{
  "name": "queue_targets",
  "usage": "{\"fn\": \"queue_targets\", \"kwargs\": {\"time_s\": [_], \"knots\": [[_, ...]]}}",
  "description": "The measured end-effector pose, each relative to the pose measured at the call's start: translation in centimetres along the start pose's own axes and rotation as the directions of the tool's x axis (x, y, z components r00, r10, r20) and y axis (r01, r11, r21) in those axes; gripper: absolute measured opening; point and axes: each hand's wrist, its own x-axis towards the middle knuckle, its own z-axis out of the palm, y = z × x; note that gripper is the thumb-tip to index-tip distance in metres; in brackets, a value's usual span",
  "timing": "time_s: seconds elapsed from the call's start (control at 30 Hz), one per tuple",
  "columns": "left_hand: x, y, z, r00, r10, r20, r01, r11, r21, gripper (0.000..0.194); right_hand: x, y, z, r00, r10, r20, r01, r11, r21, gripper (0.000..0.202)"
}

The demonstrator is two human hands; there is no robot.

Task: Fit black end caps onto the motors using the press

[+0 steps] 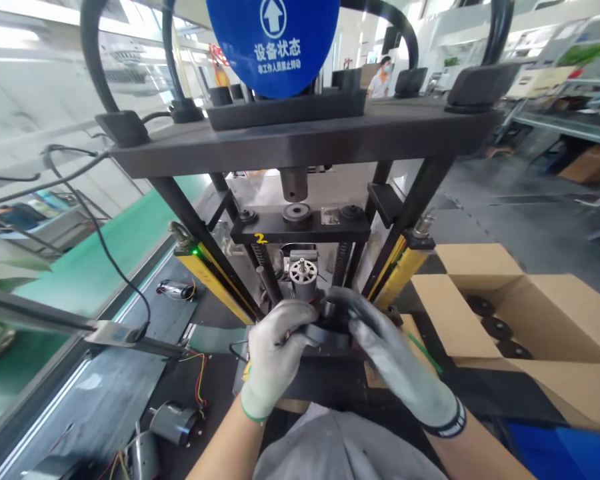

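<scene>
Both my hands wear pale work gloves and meet at the front of a press. My left hand (276, 350) is closed, with its curled thumb and fingers at the left edge of a black round part (333, 330). That part has a short ridged metal stub in its middle. My right hand (387, 360), somewhat blurred and dark at the fingers, grips the same part from the right. Just behind them an electric motor (303, 277) stands upright in the press, its shaft pointing up. Above the motor is a black crossplate (300, 230) marked with a yellow 2.
Yellow sensor bars (213, 280) flank the press opening. An open cardboard box (560, 320) with several black discs (497, 328) stands at right. Loose motors (174, 421) with wires lie at left beside a green conveyor belt (125, 233). A person (380, 80) is far back.
</scene>
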Motion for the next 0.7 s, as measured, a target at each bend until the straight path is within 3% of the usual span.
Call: {"fn": "queue_targets", "kwargs": {"time_s": [0.07,0.13,0.27,0.4,0.53,0.7], "knots": [[0.4,0.1,0.2,0.999,0.052,-0.001,-0.051,0.988,0.143,0.023,0.1,1.0,0.3,0.999,0.035,0.011,-0.036,0.996,0.076,0.062],[0.5,-0.3,0.4,1.000,0.021,-0.011,-0.019,0.985,0.170,0.026,0.4,2.0,0.5,0.999,0.032,-0.015,-0.030,0.994,0.106,0.063],[0.3,-2.4,0.4,0.984,-0.166,-0.067,0.163,0.986,-0.038,0.031,1.6,3.0,0.8,1.000,-0.001,-0.020,0.004,0.986,0.164,0.064],[-0.1,-4.6,0.5,0.967,-0.226,-0.120,0.209,0.968,-0.138,0.024,2.6,2.9,1.3,1.000,0.019,-0.025,-0.012,0.960,0.281,0.069],[-0.5,-5.2,0.7,0.957,-0.231,-0.177,0.213,0.970,-0.116,0.022,2.8,3.1,2.0,0.998,0.038,-0.059,-0.014,0.933,0.361,0.057],[0.7,-4.9,0.4,0.964,-0.250,-0.087,0.247,0.968,-0.035,0.028,3.8,4.1,2.3,0.986,0.008,-0.169,0.034,0.969,0.245,0.043]]}}
